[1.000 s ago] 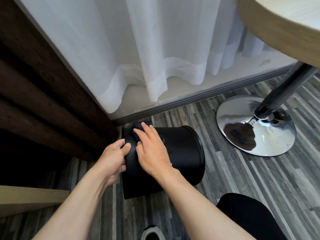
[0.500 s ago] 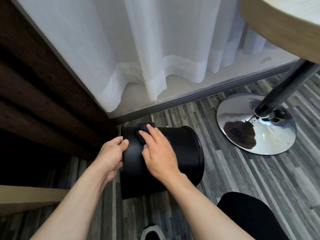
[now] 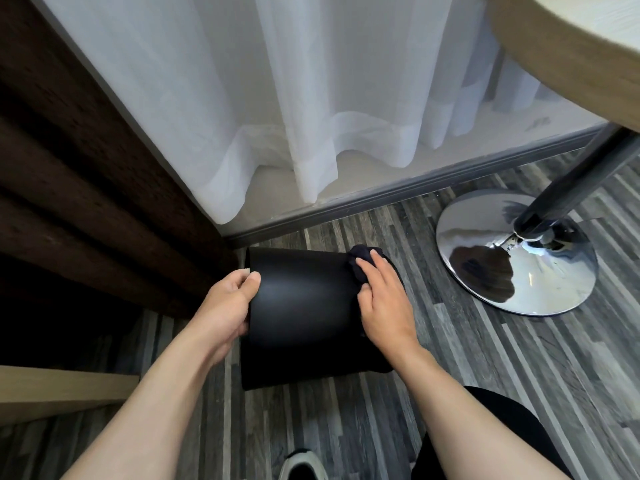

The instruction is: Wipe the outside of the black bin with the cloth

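Note:
The black bin [image 3: 304, 306] lies on its side on the grey plank floor, its bottom end toward the left. My left hand [image 3: 228, 306] grips that left end, thumb on the top edge. My right hand [image 3: 382, 306] presses a dark cloth [image 3: 360, 263] flat against the bin's right end, near its rim. Only a bunched corner of the cloth shows past my fingertips; the rest is under my palm. The bin's opening is hidden behind my right hand.
A chrome round table base [image 3: 516, 254] with a dark pole stands to the right, under a wooden tabletop [image 3: 568, 46]. White sheer curtain [image 3: 311, 98] hangs behind the bin. Dark wood panelling [image 3: 86, 202] sits left. My shoe [image 3: 303, 465] and dark-clad knee [image 3: 485, 434] are below.
My right hand slid the cloth along the bin's side from the left end to the right end. My left hand kept its grip on the left end.

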